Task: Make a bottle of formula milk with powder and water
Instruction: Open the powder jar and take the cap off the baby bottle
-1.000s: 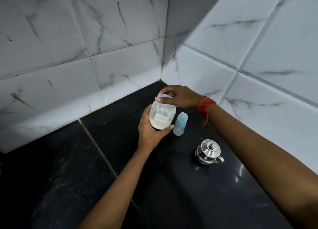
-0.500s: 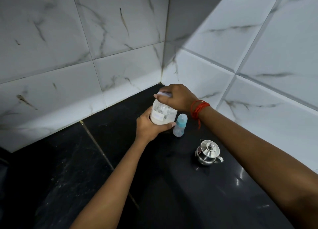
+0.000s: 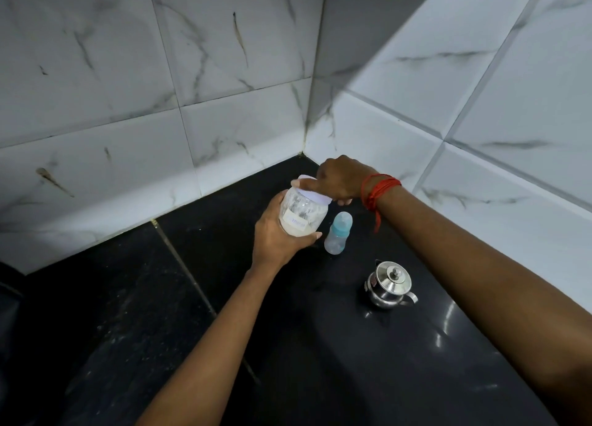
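The left hand (image 3: pixel 278 236) wraps the lower body of the powder jar (image 3: pixel 302 215), fingers curled behind it and the thumb pressed across the front near the base. The right hand (image 3: pixel 341 182) grips the pale lid (image 3: pixel 315 193) from above, its fingers bent round the rim and the index finger lying across the top. White powder sits low in the jar, under the left fingers' hold. Whether the jar's base touches the black counter (image 3: pixel 320 361) is hidden behind the left palm.

The likely step is unscrewing the lid, and most of the risks follow from that. If the lid lets go suddenly while the right fingers are twisting hard, the jar could jerk in the left hand and throw powder out over the rim. The jar's smooth wall gives the left fingers little purchase, so it may spin with the lid instead of opening.

The baby bottle (image 3: pixel 338 233) stands capped just beside the left thumb tip and directly below the right fingers' knuckles. It looks light and narrow; a swing of either hand as the lid comes free could knock it over. The steel pot (image 3: pixel 389 286) sits farther from both hands, under the right forearm, so a dropped elbow might catch its knob. A loose red thread (image 3: pixel 378 190) hangs from the right wrist and could trail into the open jar.
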A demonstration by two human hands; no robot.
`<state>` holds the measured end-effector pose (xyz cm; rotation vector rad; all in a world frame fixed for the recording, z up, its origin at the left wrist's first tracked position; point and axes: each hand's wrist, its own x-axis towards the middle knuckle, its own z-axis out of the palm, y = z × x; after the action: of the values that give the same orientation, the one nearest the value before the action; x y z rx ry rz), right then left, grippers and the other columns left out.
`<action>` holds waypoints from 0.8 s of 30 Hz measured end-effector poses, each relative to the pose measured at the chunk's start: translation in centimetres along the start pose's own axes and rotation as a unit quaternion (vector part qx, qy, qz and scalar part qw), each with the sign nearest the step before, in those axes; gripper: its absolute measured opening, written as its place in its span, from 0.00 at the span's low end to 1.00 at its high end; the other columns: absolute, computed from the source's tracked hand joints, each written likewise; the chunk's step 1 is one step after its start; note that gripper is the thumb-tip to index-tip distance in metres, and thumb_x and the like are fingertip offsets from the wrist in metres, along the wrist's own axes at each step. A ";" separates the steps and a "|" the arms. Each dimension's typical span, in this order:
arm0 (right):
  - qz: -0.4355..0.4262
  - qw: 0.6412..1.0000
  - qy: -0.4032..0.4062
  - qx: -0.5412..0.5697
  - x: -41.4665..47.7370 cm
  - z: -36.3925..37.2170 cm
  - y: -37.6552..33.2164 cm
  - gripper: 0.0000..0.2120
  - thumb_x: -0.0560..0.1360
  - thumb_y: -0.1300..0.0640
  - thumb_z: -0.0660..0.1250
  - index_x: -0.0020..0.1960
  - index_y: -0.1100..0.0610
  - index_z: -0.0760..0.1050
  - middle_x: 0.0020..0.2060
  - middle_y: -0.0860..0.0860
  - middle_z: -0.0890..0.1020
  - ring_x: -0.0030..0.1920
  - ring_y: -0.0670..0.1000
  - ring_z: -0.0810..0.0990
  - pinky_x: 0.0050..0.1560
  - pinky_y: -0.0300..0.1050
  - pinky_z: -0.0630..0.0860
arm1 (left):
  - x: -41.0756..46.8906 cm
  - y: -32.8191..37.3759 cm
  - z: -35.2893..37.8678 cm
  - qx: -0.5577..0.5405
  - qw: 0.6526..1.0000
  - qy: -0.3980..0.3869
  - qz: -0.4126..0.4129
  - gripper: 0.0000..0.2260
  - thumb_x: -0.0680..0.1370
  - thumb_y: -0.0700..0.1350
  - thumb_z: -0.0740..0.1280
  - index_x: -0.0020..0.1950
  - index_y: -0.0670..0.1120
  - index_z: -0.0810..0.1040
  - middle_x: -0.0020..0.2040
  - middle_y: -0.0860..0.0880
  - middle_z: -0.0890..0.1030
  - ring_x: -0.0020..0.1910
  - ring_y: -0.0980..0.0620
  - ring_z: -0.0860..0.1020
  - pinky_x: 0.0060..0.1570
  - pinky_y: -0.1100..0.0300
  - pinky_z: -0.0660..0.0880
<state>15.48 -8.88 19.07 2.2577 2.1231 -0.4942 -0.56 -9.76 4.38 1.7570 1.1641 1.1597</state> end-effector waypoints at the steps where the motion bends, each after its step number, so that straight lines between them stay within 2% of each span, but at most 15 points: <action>1: -0.025 0.999 -0.015 0.014 0.1 -0.1 0.3 0.27 0.74 0.31 0.64 0.49 0.57 0.81 0.41 0.52 0.85 0.40 0.50 0.84 0.47 0.47 0.80 | -0.1 -0.1 -0.1 0.000 1.000 -0.007 -0.008 0.49 0.58 0.55 0.87 0.75 0.53 0.69 0.67 0.55 0.80 0.65 0.56 0.79 0.65 0.53 0.79; 2: -0.053 0.997 -0.043 0.036 0.1 -0.3 0.4 0.21 0.75 0.40 0.69 0.61 0.52 0.78 0.54 0.49 0.83 0.52 0.49 0.82 0.55 0.47 0.78 | -0.2 -0.1 -0.2 -0.004 1.000 -0.016 -0.020 0.51 0.57 0.56 0.87 0.76 0.55 0.67 0.68 0.55 0.79 0.66 0.56 0.79 0.65 0.55 0.79; 3: -0.076 0.993 -0.069 0.056 0.0 -0.6 0.4 0.27 0.74 0.46 0.72 0.71 0.48 0.71 0.66 0.47 0.76 0.62 0.49 0.77 0.62 0.46 0.75 | -0.3 -0.3 -0.2 -0.008 0.999 -0.022 -0.030 0.51 0.57 0.56 0.87 0.76 0.56 0.66 0.68 0.55 0.79 0.65 0.56 0.79 0.65 0.55 0.79; 4: -0.089 0.989 -0.083 0.079 -0.2 -0.6 0.3 0.35 0.74 0.47 0.73 0.77 0.46 0.63 0.73 0.46 0.69 0.68 0.50 0.72 0.67 0.47 0.71 | -0.3 -0.5 -0.1 -0.011 0.999 -0.023 -0.037 0.51 0.57 0.56 0.87 0.76 0.56 0.67 0.68 0.56 0.79 0.65 0.56 0.79 0.65 0.55 0.79; 6: -0.063 0.993 -0.059 0.076 -0.2 -0.2 0.2 0.41 0.74 0.39 0.71 0.80 0.47 0.55 0.78 0.48 0.62 0.74 0.53 0.67 0.71 0.48 0.66 | -0.4 -0.7 0.0 -0.016 0.999 -0.017 -0.038 0.49 0.58 0.54 0.88 0.74 0.55 0.68 0.67 0.55 0.79 0.65 0.55 0.79 0.64 0.53 0.80; 8: -0.037 0.999 -0.023 0.015 0.2 0.4 0.3 0.36 0.74 0.33 0.67 0.76 0.50 0.64 0.73 0.51 0.72 0.67 0.53 0.74 0.66 0.47 0.70 | -0.3 -0.7 0.3 -0.017 0.999 -0.015 -0.034 0.48 0.59 0.53 0.88 0.74 0.53 0.69 0.67 0.54 0.79 0.65 0.54 0.79 0.65 0.52 0.79; 10: -0.028 0.999 -0.014 -0.006 0.1 0.7 0.2 0.27 0.74 0.35 0.67 0.65 0.51 0.74 0.60 0.50 0.80 0.54 0.50 0.78 0.54 0.45 0.74 | -0.2 -1.0 0.5 -0.019 0.999 -0.023 -0.026 0.46 0.59 0.52 0.88 0.73 0.54 0.69 0.67 0.55 0.79 0.65 0.54 0.79 0.65 0.52 0.79; 11: -0.033 0.999 -0.012 0.006 0.0 0.8 0.3 0.24 0.74 0.37 0.69 0.63 0.51 0.75 0.56 0.49 0.80 0.52 0.49 0.77 0.52 0.44 0.74 | -0.3 -1.3 0.7 -0.019 0.999 -0.026 -0.022 0.45 0.60 0.52 0.87 0.72 0.54 0.69 0.66 0.55 0.79 0.65 0.55 0.79 0.64 0.51 0.79; 14: -0.068 0.995 0.005 0.073 -0.2 0.3 0.5 0.24 0.72 0.45 0.74 0.65 0.49 0.75 0.56 0.46 0.78 0.55 0.49 0.77 0.53 0.42 0.72 | -0.6 -3.0 1.1 0.012 1.000 -0.015 -0.003 0.45 0.58 0.54 0.87 0.72 0.52 0.72 0.68 0.53 0.74 0.67 0.51 0.75 0.66 0.46 0.77; 17: -0.083 0.989 0.047 0.112 0.6 -0.2 1.2 0.29 0.71 0.51 0.77 0.69 0.50 0.72 0.58 0.46 0.75 0.56 0.49 0.74 0.53 0.41 0.70 | -1.0 -4.9 1.7 0.040 0.999 -0.004 -0.018 0.46 0.57 0.56 0.87 0.72 0.51 0.73 0.66 0.53 0.73 0.68 0.49 0.73 0.67 0.44 0.76; 19: -0.072 0.991 0.068 0.095 2.0 0.0 1.9 0.34 0.69 0.52 0.79 0.71 0.52 0.69 0.62 0.50 0.75 0.58 0.52 0.73 0.54 0.43 0.70 | -1.2 -6.2 2.1 0.015 0.999 -0.006 -0.041 0.46 0.56 0.56 0.88 0.71 0.54 0.74 0.65 0.57 0.72 0.67 0.52 0.75 0.66 0.46 0.77; 21: -0.055 0.994 0.078 0.061 3.8 1.0 2.5 0.38 0.68 0.52 0.79 0.73 0.53 0.67 0.65 0.54 0.74 0.63 0.55 0.74 0.59 0.46 0.71 | -1.5 -7.6 2.6 -0.005 0.998 -0.015 -0.060 0.46 0.56 0.53 0.88 0.71 0.54 0.74 0.64 0.60 0.72 0.66 0.54 0.75 0.66 0.49 0.77; 24: -0.026 0.997 0.066 0.031 6.9 3.4 3.4 0.40 0.68 0.49 0.80 0.74 0.56 0.66 0.67 0.58 0.72 0.65 0.58 0.73 0.62 0.49 0.71 | -1.7 -9.7 3.4 -0.017 0.996 -0.020 -0.083 0.45 0.56 0.47 0.89 0.71 0.50 0.74 0.66 0.55 0.74 0.65 0.56 0.75 0.66 0.58 0.76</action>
<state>18.23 -3.21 13.51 2.3350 2.2647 -0.4303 -0.49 -8.37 -5.99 1.6185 1.2333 1.0352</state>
